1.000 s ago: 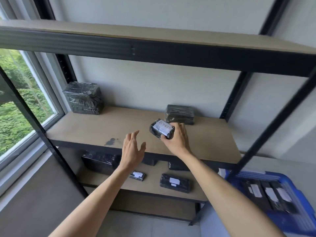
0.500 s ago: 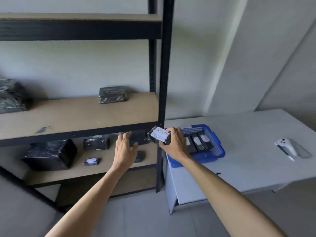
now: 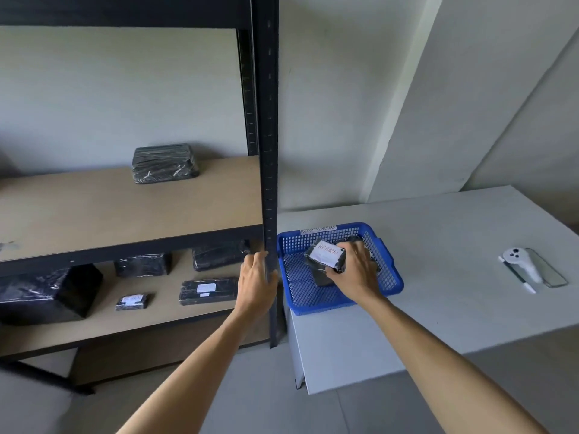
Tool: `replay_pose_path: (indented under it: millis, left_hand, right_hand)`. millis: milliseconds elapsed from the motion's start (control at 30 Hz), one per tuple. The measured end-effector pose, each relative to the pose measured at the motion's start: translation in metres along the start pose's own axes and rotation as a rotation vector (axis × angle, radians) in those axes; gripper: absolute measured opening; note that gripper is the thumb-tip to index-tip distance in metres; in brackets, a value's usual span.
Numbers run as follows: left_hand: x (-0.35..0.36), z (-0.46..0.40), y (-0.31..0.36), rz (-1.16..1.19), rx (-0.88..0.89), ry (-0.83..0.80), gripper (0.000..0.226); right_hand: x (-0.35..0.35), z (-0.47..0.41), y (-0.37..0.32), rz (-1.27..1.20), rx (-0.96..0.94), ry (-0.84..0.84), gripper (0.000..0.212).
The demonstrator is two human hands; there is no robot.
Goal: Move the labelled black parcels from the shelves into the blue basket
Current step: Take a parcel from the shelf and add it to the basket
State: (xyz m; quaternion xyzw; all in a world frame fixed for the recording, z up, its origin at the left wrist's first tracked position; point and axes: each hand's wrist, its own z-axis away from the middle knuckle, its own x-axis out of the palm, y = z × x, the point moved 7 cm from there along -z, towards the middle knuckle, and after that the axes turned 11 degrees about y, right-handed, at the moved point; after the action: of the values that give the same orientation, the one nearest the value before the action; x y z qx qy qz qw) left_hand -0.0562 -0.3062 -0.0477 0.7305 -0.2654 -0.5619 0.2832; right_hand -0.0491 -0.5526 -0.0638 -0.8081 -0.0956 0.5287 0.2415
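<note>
Pale walls back a black metal shelving rack [image 3: 268, 151] with tan boards, and a white desk [image 3: 438, 277] stands just to the right of its front upright. On the desk's near left corner, close beside that upright, sits the blue basket [image 3: 388, 270], a shallow mesh tray with a white strip on its far rim that reads "RETURN OVERDUE".

The right hand [image 3: 355, 272] reaches into the basket with its grip wrapped around a labelled parcel [image 3: 326, 260]. That parcel is a small block in glossy black film, tilted, with a white paper label on its upper face bearing the handwritten word "RETURN". It is low inside the basket, over other dark wrapped shapes; whether it rests on them cannot be told.

The left hand [image 3: 255, 278] is on the rack's front upright, fingers curled against the post in a loose clasp, holding no parcel.

Left of the upright, the middle shelf carries one black wrapped parcel [image 3: 164, 163] near the wall, with no label showing. The shelf below holds more: a flat long parcel [image 3: 209, 290] with a white label nearest the upright, a small labelled parcel [image 3: 133, 301] further left, two unlabelled blocks behind them, and a big black box [image 3: 47, 296] at the far left.

Well right of the basket, a white controller [image 3: 521, 266] lies on the desk.
</note>
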Motion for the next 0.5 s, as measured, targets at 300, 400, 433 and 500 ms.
replay_pose_path:
  millis: [300,400,433,500]
  left_hand:
    - [0.094,-0.019,-0.034,-0.149,0.050,-0.065,0.048]
    - [0.116,-0.021,-0.038,-0.164,0.007,-0.053,0.060]
    - [0.123,-0.022,-0.039,-0.164,-0.015,-0.047,0.063]
    - [0.134,-0.023,-0.041,-0.166,-0.039,-0.028,0.067]
  right_hand:
    - [0.100,-0.060,0.014,0.095,-0.163,-0.159,0.071]
    - [0.131,-0.068,0.018,-0.026,-0.162,-0.244,0.073]
    - [0.141,-0.070,0.019,-0.055,-0.168,-0.264,0.073]
    - [0.158,-0.074,0.021,-0.103,-0.184,-0.295,0.072]
